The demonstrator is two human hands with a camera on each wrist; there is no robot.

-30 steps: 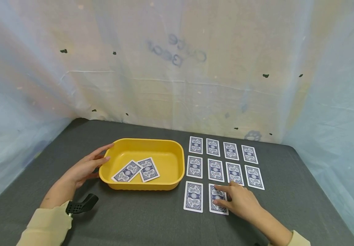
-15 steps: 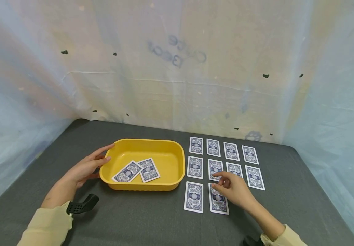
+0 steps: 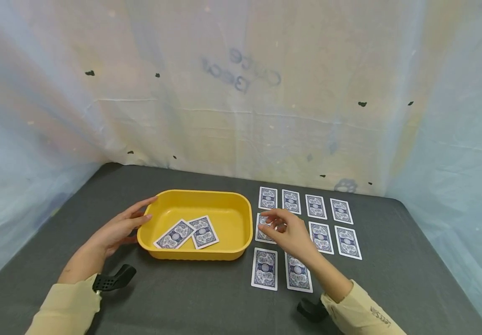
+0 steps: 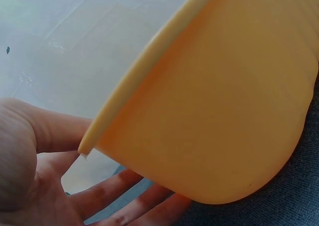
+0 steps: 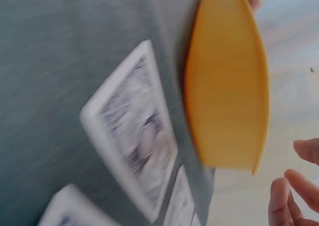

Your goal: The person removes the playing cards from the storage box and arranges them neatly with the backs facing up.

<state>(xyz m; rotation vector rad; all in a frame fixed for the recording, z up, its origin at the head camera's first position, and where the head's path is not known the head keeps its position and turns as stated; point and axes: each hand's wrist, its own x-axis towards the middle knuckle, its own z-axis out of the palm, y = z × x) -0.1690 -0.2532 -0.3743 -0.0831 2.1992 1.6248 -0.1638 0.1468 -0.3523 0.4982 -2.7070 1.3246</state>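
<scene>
A yellow tray (image 3: pixel 199 255) stands on the dark table, and two patterned playing cards lie overlapping in it: a left card (image 3: pixel 175 234) and a right card (image 3: pixel 204 232). My left hand (image 3: pixel 117 229) holds the tray's left end; in the left wrist view the thumb meets the rim and the fingers reach against the outer wall. My right hand (image 3: pixel 287 232) hovers over the middle row of laid-out cards, fingers loosely bent, a gap between thumb and fingertips, nothing in them. It partly covers a middle-row card (image 3: pixel 263 236) and hides the one beside it.
Several playing cards lie pattern-side up in rows right of the tray, including a front-left card (image 3: pixel 264 269), a front card (image 3: pixel 298 274) and a far-right card (image 3: pixel 341 211). A translucent plastic sheet (image 3: pixel 241 139) hangs behind and beside the table (image 3: pixel 190 298).
My right hand has lifted from the front-row card and moved left and away from me, over the middle row. The left hand stays on the tray; the cards have not moved.
</scene>
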